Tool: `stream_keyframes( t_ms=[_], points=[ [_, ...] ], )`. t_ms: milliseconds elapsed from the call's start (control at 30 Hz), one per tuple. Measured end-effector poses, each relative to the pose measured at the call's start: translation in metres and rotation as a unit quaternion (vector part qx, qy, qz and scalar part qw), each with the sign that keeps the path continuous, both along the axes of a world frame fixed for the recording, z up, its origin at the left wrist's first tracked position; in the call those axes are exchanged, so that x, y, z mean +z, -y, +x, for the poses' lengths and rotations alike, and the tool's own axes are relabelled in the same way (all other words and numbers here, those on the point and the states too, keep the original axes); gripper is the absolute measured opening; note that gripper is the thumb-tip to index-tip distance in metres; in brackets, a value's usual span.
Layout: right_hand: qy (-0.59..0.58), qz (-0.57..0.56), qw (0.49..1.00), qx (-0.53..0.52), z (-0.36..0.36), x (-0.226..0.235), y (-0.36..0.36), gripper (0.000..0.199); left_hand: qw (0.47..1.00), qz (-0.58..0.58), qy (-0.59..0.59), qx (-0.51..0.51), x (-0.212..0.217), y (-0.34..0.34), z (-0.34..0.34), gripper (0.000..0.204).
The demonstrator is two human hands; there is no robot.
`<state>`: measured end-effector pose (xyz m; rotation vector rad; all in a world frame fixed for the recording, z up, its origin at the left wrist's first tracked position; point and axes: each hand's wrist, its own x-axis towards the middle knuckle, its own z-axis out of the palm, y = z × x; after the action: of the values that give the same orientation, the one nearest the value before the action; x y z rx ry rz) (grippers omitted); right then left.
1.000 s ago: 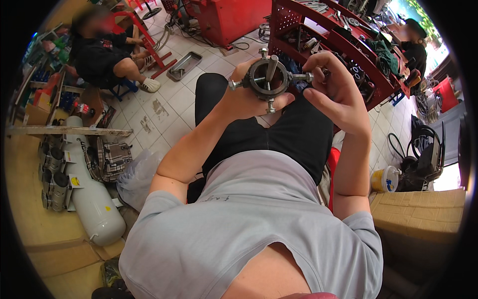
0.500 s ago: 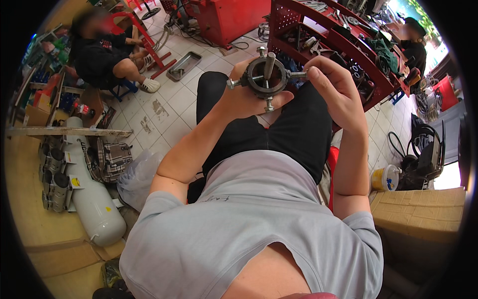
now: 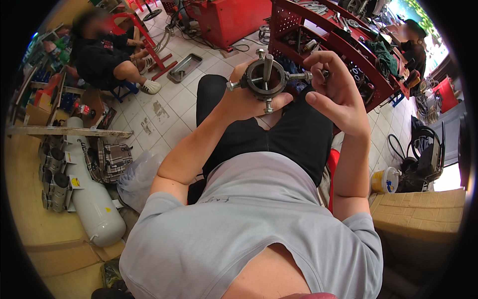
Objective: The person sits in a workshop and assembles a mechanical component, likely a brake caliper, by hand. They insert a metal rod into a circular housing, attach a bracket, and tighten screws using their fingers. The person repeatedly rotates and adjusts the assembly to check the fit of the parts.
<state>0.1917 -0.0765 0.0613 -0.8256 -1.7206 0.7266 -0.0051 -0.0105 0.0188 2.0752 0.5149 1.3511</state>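
Observation:
My left hand (image 3: 242, 103) is wrapped around a dark metal ring (image 3: 267, 93) from below and behind, its thumb along the near side. Several bolts stick out radially from the ring, and a plain metal rod (image 3: 268, 66) shows at its opening. One bolt (image 3: 300, 76) points right, its head toward my right hand (image 3: 339, 94). That hand is open beside the bolt head, thumb and fingers apart, with nothing visible in it. Much of the ring's underside is hidden by my left palm.
A red tool cart (image 3: 323, 37) loaded with tools stands just beyond my right hand. A metal tray (image 3: 185, 67) lies on the tiled floor. One seated person (image 3: 102, 57) is at the far left, another (image 3: 414, 47) at the far right. A grey cylindrical tank (image 3: 92, 199) lies at left.
My right thumb and fingers have come off the right-hand bolt and spread apart. The bolt head now shows uncovered. My left hand keeps its hold on the ring, nearly still.

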Motion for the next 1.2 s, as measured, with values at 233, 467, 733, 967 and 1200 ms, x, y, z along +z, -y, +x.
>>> stream_keyframes(
  t_ms=[233, 467, 733, 967, 1200],
  points=[
    [0.01, -0.052, 0.999, 0.003, 0.002, 0.0, 0.0, 0.028, 1.0, 0.007, -0.003, -0.01, -0.002, 0.001, 0.0, 0.033],
    [0.007, -0.078, 0.997, 0.0, 0.0, 0.004, 0.003, 0.021, 1.0, -0.003, 0.0, -0.021, -0.005, 0.001, -0.003, 0.035],
    [0.035, -0.08, 0.996, -0.005, 0.004, 0.001, 0.001, 0.019, 0.999, -0.008, -0.006, -0.045, -0.006, -0.001, -0.002, 0.037],
    [0.01, -0.058, 0.998, 0.017, 0.0, 0.005, 0.006, 0.018, 0.999, -0.014, -0.003, -0.043, -0.004, -0.001, -0.005, 0.034],
    [-0.016, -0.018, 1.0, 0.016, -0.002, -0.001, 0.004, 0.019, 0.999, 0.003, -0.002, -0.046, -0.005, -0.003, -0.004, 0.034]
  ],
)
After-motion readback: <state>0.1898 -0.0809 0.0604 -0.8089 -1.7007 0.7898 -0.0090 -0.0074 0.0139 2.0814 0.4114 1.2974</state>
